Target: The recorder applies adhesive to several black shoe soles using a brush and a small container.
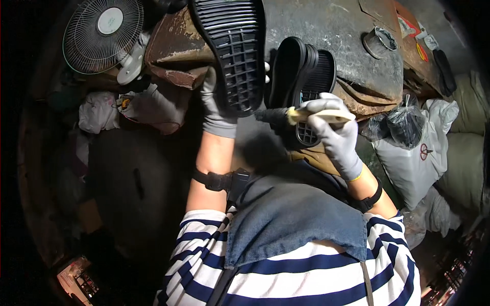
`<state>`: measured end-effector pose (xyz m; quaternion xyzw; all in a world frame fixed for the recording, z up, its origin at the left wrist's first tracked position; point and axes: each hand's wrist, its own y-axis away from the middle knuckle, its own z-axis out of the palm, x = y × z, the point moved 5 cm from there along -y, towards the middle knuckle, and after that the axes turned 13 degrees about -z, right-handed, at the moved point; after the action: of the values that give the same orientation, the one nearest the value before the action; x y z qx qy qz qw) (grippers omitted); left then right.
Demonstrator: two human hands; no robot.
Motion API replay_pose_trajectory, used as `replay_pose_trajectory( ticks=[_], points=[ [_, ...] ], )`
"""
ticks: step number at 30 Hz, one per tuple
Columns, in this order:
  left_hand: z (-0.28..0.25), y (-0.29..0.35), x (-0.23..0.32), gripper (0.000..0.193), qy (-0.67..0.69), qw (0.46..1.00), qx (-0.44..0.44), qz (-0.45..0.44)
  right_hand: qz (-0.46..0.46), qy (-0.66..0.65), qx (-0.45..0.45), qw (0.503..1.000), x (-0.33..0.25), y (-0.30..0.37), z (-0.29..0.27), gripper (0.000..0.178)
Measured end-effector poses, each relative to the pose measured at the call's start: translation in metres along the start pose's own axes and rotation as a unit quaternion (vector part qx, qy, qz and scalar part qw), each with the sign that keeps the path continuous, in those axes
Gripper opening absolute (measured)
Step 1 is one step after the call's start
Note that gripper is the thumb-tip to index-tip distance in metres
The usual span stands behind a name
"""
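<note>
1. My left hand [217, 104] grips the black shoe sole [232, 51], tread up, above the workbench [347, 35].
2. My right hand [334, 130] clasps the brush [306, 115].
3. Advice: keep the sole steady and use even strokes right to its edges.

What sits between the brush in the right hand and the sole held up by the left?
Nothing visible. The brush in the right hand has open space up to the black sole gripped by the left hand; another sole stands just right.

Dim workshop, rusty worn metal worktable [347, 35], white electric fan [103, 33] at left, pale stuffed sacks [423, 153] at right
</note>
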<state>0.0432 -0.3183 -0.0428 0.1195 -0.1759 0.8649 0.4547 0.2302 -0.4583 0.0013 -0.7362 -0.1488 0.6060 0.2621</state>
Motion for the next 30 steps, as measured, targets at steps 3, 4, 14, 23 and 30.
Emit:
replay_pose_trajectory(
  ticks=[3,4,14,23,30],
  points=[
    [0.001,-0.004,0.012,0.095,0.004,1.000,-0.021,0.017,0.164,-0.128,0.076,0.975,0.011,-0.009,0.002,0.013],
    [0.002,0.000,0.016,0.093,-0.089,0.993,0.072,0.037,0.151,-0.085,0.037,0.984,0.011,-0.014,0.014,0.014],
    [-0.037,0.075,0.005,0.060,0.153,0.966,0.049,0.203,0.068,0.111,0.077,0.988,0.042,-0.028,-0.042,0.024],
    [-0.106,0.328,0.095,0.092,0.297,0.659,0.309,0.618,-0.087,0.414,0.011,0.906,0.017,-0.049,-0.160,0.042],
    [-0.114,0.069,-0.008,0.025,-0.245,0.827,0.499,0.083,-0.139,0.296,0.206,0.922,0.044,-0.082,-0.162,0.021]
  ],
)
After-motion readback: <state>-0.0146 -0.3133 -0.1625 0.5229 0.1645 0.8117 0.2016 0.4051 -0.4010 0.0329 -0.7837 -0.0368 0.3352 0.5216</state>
